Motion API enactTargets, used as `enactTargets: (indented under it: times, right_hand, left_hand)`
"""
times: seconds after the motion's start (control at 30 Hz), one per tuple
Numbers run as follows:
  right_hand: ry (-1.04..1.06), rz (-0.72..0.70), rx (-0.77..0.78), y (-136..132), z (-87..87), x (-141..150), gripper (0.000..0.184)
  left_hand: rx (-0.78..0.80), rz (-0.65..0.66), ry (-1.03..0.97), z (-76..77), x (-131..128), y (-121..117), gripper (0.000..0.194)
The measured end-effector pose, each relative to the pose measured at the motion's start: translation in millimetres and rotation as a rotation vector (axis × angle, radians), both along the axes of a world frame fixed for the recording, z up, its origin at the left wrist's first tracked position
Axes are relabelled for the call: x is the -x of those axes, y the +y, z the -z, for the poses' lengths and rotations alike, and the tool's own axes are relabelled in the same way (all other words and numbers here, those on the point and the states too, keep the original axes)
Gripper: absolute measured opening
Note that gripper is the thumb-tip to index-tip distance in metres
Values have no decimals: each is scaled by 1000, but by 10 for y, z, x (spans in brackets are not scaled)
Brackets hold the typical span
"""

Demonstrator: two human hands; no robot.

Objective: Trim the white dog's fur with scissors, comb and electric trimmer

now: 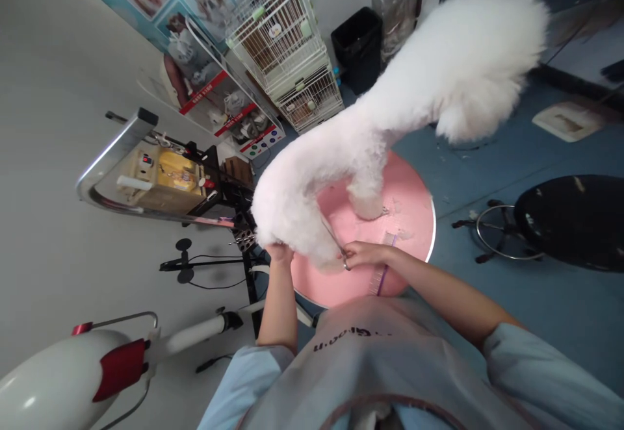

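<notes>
A fluffy white dog (312, 164) stands on a round pink grooming table (412, 202), its rounded head (492, 47) toward the upper right. My right hand (361, 254) is closed on a pair of scissors (330, 230), whose blades lie along the fur of the near hind leg (312, 238). At the dog's rear end, my left hand (279, 252) touches the coat; its fingers are mostly hidden by fur. Beneath my right wrist a comb with a purple spine (383, 265) lies on the table. Fur clippings (402, 234) are scattered near the front paws.
A bent metal grooming arm (114, 154) rises at left, above a white dryer (63, 378). Wire cages (277, 34) and a black bin (358, 40) stand beyond the dog. To the right are a black wheeled stool (575, 222) and a pale tray (568, 121) on the floor.
</notes>
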State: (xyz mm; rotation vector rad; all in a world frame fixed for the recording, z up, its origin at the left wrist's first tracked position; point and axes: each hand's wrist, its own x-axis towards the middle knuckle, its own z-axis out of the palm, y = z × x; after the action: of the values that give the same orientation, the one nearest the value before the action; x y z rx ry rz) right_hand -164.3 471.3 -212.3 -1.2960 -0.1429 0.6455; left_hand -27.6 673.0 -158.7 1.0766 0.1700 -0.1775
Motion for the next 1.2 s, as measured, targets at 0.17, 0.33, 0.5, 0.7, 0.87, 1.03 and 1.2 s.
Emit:
enactTargets:
  times: [0.17, 0.33, 0.5, 0.7, 0.87, 1.03, 1.2]
  right_hand:
    - [58, -42, 56, -3, 93, 92, 36]
    - [101, -49, -39, -15, 162, 193, 27]
    - [157, -88, -112, 22, 269, 295, 38]
    - [226, -51, -139, 108, 458, 400, 42]
    - [313, -18, -196, 144, 466, 482, 36]
    - [429, -40, -192, 188, 439, 611, 43]
    - [549, 15, -226, 240, 563, 734, 43]
  left_hand:
    - [-8, -20, -50, 17, -6, 6, 55]
    - [2, 7, -22, 18, -9, 6, 56]
    - [9, 14, -39, 34, -12, 11, 54]
    - [-13, 4, -36, -10, 9, -19, 60]
    - [-13, 14, -19, -57, 17, -51, 59]
    - [-26, 61, -101, -38, 16, -57, 62]
    - [18, 57, -110, -10, 7, -41, 59]
